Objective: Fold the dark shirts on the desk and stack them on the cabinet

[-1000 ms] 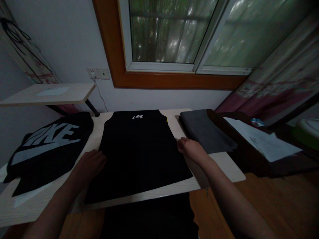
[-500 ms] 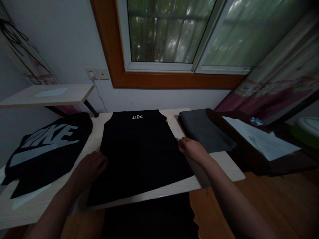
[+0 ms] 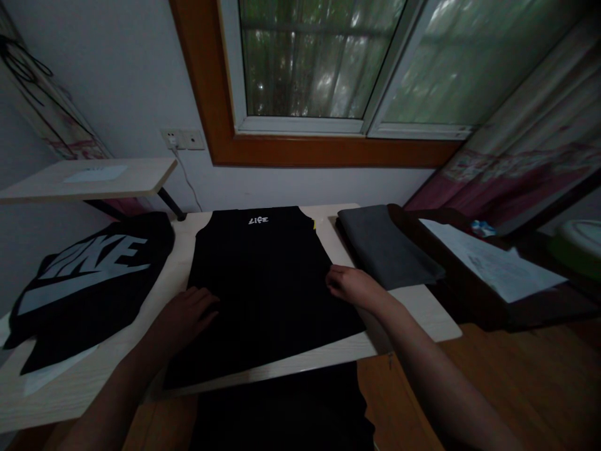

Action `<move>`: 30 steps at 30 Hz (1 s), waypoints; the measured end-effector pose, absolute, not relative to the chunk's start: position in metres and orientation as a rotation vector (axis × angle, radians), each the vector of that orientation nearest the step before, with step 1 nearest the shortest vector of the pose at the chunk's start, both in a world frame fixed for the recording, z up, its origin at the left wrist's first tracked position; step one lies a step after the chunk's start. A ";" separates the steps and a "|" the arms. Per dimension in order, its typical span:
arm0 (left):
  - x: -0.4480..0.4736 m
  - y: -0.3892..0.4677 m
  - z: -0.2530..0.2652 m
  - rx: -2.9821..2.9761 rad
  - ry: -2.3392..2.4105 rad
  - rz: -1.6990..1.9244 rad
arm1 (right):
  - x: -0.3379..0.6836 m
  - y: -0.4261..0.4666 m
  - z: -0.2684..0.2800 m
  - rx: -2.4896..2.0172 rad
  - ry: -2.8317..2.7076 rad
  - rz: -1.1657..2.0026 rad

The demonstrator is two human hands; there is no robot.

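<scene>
A black garment (image 3: 263, 294), laid flat like a folded shirt, covers the middle of the table, with small white lettering near its far edge. My left hand (image 3: 192, 310) rests over its left side, fingers stretched out and thumb apart, holding nothing. Along the right edge, my right hand (image 3: 350, 285) touches the cloth with loosely bent fingers, a little apart; no fold shows between them. The fingertips of both hands are dim against the black fabric.
On the left lies a black garment with large grey letters (image 3: 98, 263), partly beneath a raised shelf (image 3: 150, 178). A folded grey cloth (image 3: 389, 244) lies on the right, beside a dark brown surface bearing white paper (image 3: 498, 263). The pale table (image 3: 436, 313) ends close to my body.
My left hand has moved right, further onto the black garment, and its fingers have spread. My right hand has shifted slightly left and down, its fingers loosening from a tighter curl.
</scene>
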State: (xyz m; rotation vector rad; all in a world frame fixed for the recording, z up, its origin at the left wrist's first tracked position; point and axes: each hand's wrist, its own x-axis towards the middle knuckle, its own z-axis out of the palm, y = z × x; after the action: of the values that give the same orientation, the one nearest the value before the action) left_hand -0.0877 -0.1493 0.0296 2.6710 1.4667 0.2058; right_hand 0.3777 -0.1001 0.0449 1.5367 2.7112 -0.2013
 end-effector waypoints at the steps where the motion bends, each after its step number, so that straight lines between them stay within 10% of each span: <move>1: -0.083 -0.150 0.030 2.682 1.464 0.180 | 0.377 -0.101 0.046 1.535 2.713 -0.196; 30: -0.041 -0.141 0.055 2.751 1.463 -0.101 | 0.386 -0.112 0.057 1.727 2.836 -0.439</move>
State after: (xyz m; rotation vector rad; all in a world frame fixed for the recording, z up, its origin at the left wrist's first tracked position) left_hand -0.0406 -0.1415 0.0548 2.7510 1.4626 -0.1006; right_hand 0.3859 -0.1116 0.0570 1.7267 2.8357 -0.4389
